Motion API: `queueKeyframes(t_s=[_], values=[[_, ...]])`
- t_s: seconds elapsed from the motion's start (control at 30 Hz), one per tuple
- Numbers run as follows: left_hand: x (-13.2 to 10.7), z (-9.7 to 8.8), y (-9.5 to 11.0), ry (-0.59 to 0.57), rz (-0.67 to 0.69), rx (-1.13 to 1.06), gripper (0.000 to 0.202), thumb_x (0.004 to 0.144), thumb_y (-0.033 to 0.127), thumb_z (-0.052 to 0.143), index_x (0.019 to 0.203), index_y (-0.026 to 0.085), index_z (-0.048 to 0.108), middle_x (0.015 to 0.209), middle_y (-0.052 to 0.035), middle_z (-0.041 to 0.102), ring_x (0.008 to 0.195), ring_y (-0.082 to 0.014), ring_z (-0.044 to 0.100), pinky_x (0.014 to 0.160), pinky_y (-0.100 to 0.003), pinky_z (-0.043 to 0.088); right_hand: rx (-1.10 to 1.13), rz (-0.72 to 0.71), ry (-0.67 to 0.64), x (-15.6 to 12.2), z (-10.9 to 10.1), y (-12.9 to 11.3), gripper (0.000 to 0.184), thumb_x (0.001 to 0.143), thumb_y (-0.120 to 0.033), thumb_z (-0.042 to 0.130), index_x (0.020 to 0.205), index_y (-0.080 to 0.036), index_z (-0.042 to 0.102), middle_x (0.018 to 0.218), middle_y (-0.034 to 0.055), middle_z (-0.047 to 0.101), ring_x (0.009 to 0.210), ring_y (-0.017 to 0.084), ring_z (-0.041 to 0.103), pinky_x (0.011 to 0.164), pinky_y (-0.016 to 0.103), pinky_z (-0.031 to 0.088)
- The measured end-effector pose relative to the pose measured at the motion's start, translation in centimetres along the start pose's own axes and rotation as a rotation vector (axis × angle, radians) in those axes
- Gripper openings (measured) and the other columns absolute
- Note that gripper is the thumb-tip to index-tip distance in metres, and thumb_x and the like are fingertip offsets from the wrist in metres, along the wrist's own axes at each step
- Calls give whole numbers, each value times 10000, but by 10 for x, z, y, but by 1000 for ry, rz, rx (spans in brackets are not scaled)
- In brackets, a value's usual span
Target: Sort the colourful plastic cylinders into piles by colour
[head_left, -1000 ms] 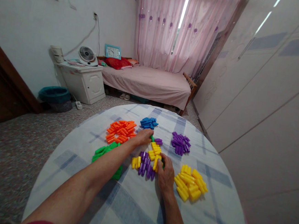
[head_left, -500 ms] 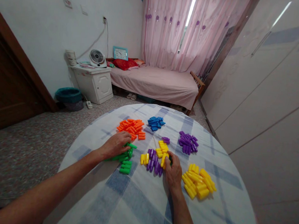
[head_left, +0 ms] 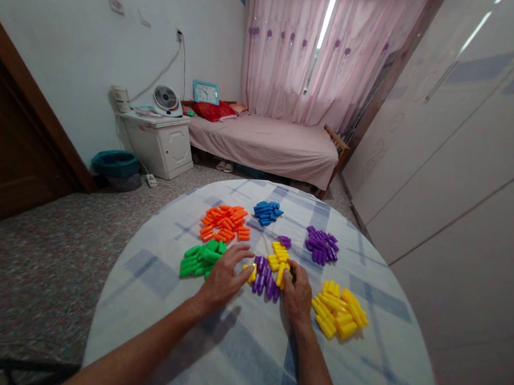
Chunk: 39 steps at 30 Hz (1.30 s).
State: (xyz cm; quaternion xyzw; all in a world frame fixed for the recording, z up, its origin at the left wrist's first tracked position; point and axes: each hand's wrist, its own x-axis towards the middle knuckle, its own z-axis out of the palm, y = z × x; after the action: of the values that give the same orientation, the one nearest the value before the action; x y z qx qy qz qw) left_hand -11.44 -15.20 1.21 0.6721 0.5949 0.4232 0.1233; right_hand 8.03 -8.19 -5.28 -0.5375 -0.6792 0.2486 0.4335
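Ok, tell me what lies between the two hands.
A mixed heap of short purple and yellow plastic pegs, between left hand and right hand, in the head view.

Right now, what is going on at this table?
A person works with both hands at a table under a checked cloth. Plastic pieces lie grouped by colour: an orange pile, a blue pile, a purple pile, a green pile, a yellow pile. Between them sits a mixed cluster of purple and yellow pieces. The left hand touches a yellow piece at its left edge; the right hand rests on its right side. Whether either grips a piece is unclear.
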Motion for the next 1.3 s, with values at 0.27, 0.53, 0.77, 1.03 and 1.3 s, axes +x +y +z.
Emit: queueKeyframes(t_s=[0.27,0.53,0.77,1.03,1.3], values=[[20,92,-8,158,-248,-49,330,874,303,450,1138,156,582,1350,-142,467,1297,-250,401,1091,-449,319,1,-14,10,-1,-1,-2,380,884,-391,389,1121,-166,584,1112,97,612,1054,219,547,951,378,409],[30,88,-34,233,-291,-403,326,916,356,361,1066,174,587,1128,-79,608,1099,-189,558,996,-365,426,-128,-133,-2,-5,3,-9,336,838,-310,523,1145,-179,557,1122,86,605,1067,217,531,959,380,402],[34,91,-34,201,-252,-401,345,926,376,336,1055,180,589,1118,-72,597,1112,-194,536,1025,-367,391,-281,-168,46,-12,2,-27,332,833,-173,466,1152,-181,556,1115,81,616,1062,217,538,930,383,410],[34,90,-34,171,-225,-400,347,930,366,318,1026,181,596,1125,-78,579,1122,-197,521,1039,-379,378,-241,-196,83,-12,3,-25,350,840,-178,416,1168,-192,538,1137,81,604,1079,192,543,936,346,429],[35,90,-33,172,-224,-381,347,929,357,313,1009,190,606,1125,-67,581,1122,-192,527,1029,-364,391,-511,-76,42,-23,-5,-29,387,791,-254,538,1175,-203,538,1077,91,611,1017,253,548,869,393,404]])
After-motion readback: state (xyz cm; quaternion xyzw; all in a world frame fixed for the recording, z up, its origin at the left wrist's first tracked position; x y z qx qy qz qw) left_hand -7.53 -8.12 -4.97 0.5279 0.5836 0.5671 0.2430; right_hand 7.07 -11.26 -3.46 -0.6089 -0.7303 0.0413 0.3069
